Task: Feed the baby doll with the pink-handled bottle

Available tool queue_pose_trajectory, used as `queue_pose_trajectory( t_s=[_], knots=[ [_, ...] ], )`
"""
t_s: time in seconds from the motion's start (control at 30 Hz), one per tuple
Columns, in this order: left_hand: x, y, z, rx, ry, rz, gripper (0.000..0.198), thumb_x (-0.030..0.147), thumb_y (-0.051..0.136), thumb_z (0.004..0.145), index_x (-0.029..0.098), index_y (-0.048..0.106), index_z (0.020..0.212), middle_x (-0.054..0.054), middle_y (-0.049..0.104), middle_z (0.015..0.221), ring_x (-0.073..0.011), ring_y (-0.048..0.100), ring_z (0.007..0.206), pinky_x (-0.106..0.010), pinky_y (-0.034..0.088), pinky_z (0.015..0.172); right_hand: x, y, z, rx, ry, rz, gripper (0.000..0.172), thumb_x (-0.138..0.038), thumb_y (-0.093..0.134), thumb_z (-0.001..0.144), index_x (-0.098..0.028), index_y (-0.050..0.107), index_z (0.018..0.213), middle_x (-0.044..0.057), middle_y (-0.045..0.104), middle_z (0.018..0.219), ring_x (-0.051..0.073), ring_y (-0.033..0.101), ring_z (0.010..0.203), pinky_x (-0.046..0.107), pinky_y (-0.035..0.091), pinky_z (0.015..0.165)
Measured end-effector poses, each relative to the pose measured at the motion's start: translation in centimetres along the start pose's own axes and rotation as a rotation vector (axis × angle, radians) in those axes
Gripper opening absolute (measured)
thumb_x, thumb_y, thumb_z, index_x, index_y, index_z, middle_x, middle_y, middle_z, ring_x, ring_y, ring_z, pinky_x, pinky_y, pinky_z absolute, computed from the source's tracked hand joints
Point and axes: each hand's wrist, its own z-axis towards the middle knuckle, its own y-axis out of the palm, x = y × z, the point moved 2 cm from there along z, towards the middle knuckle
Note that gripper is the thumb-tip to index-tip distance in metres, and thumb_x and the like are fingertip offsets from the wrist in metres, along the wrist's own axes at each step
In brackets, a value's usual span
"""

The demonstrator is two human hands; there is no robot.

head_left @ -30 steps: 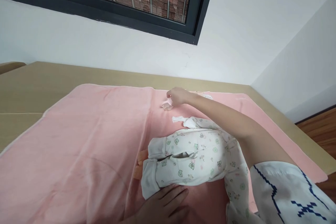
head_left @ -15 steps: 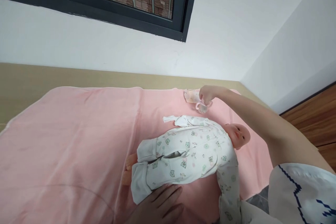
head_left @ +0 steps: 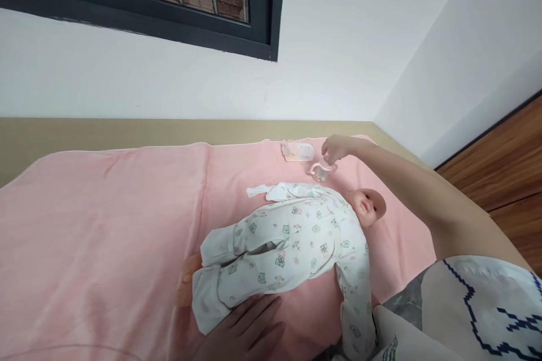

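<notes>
A baby doll [head_left: 283, 243] in a white onesie with small printed animals lies face up, its head to the right and its feet to the left. Beyond its shoulder, my right hand [head_left: 337, 148] is closed around the top of a small clear baby bottle [head_left: 320, 174] with pink handles. The bottle's upper part is hidden by my fingers. Left of the bottle lies a pale patterned packet or cloth [head_left: 298, 151], apart from my hand. My left hand [head_left: 248, 328] rests flat, fingers stretched out, against the doll's near leg.
A pink blanket [head_left: 122, 208] is spread under the doll over a light wooden surface [head_left: 127, 132]. Behind it are a white wall and a dark-framed window [head_left: 258, 39]. A wooden cabinet panel [head_left: 508, 163] stands at the right.
The view has shifted, so the doll appears farther left. My right hand and the bottle now sit farther from the pale packet, with a small gap between. My left hand stays at the doll's leg.
</notes>
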Motion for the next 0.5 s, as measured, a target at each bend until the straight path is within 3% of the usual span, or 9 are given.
queue_pose_trajectory(
  t_s=[0.1, 0.2, 0.27, 0.33, 0.47, 0.5],
  knots=[
    [-0.1, -0.3, 0.0, -0.065, 0.018, 0.013, 0.039, 0.040, 0.057, 0.099, 0.029, 0.061, 0.136, -0.006, 0.064, 0.143, -0.0261, 0.055, 0.131, -0.040, 0.034, 0.119, 3.2, -2.0, -2.0, 0.130, 0.048, 0.128, 0.058, -0.025, 0.080, 0.074, -0.017, 0.066, 0.130, 0.011, 0.069, 0.122, 0.018, 0.070, 0.072, 0.028, 0.050, 0.064],
    [0.0, 0.1, 0.1, 0.010, 0.000, 0.056, 0.035, 0.043, 0.055, 0.100, 0.030, 0.064, 0.131, -0.006, 0.068, 0.137, -0.0261, 0.057, 0.128, -0.041, 0.034, 0.119, 8.3, -1.6, -3.3, 0.270, 0.167, 0.227, 0.064, -0.030, 0.082, 0.076, -0.019, 0.058, 0.135, 0.014, 0.064, 0.130, 0.015, 0.070, 0.071, 0.025, 0.050, 0.066],
    [0.0, 0.3, 0.2, 0.075, 0.006, 0.093, 0.030, 0.039, 0.055, 0.101, 0.030, 0.068, 0.126, -0.005, 0.071, 0.131, -0.0253, 0.059, 0.126, -0.043, 0.031, 0.122, 11.2, 0.8, -3.5, 0.267, 0.245, 0.317, 0.072, -0.028, 0.082, 0.078, -0.015, 0.048, 0.140, 0.020, 0.061, 0.132, 0.015, 0.069, 0.067, 0.024, 0.049, 0.058],
    [-0.1, 0.3, 0.3, 0.069, 0.043, 0.119, 0.028, 0.033, 0.055, 0.101, 0.031, 0.069, 0.125, -0.004, 0.071, 0.130, -0.0238, 0.061, 0.124, -0.043, 0.028, 0.125, 12.6, 4.2, -3.0, 0.262, 0.254, 0.321, 0.065, -0.027, 0.080, 0.079, -0.012, 0.050, 0.135, 0.022, 0.059, 0.133, 0.016, 0.069, 0.069, 0.025, 0.048, 0.056],
    [-0.3, -0.2, 0.3, -0.034, 0.039, 0.151, 0.034, 0.021, 0.051, 0.101, 0.032, 0.067, 0.128, -0.002, 0.070, 0.134, -0.0230, 0.061, 0.127, -0.046, 0.020, 0.129, 11.8, 11.0, -1.5, 0.244, 0.130, 0.278, 0.046, -0.021, 0.082, 0.075, -0.012, 0.067, 0.117, 0.018, 0.067, 0.121, 0.029, 0.068, 0.102, 0.030, 0.050, 0.081],
    [-0.2, -0.3, 0.3, -0.050, 0.021, 0.153, 0.034, 0.020, 0.051, 0.101, 0.032, 0.067, 0.129, -0.002, 0.070, 0.134, -0.0231, 0.060, 0.128, -0.046, 0.019, 0.130, 11.3, 12.2, -1.2, 0.239, 0.100, 0.287, 0.047, -0.021, 0.083, 0.074, -0.012, 0.068, 0.118, 0.017, 0.067, 0.123, 0.030, 0.066, 0.108, 0.031, 0.050, 0.088]
  ],
)
